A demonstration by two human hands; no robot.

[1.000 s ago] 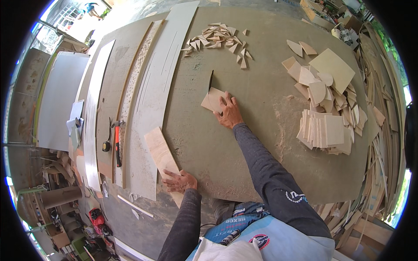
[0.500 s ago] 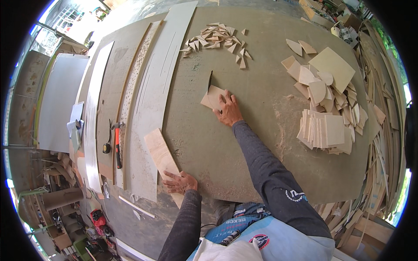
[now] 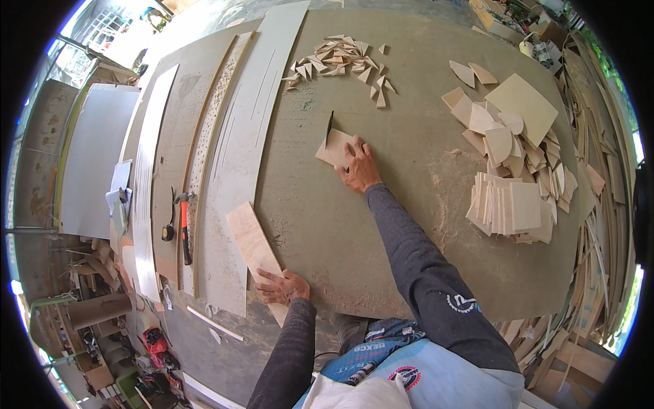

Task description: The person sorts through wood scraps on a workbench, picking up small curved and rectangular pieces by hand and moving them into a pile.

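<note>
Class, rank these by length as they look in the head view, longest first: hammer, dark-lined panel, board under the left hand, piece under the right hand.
1. Dark-lined panel
2. Board under the left hand
3. Hammer
4. Piece under the right hand, partly covered

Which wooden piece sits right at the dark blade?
The small pale piece under the right hand: it alone is at the dark blade. The long board under the left hand, triangular offcuts and stacked pieces lie apart from it.

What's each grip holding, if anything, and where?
Right grip: small wooden piece, right end; pinched or pressed, unclear. Left grip: spread over the long board, lower part; no grasp visible.
</note>
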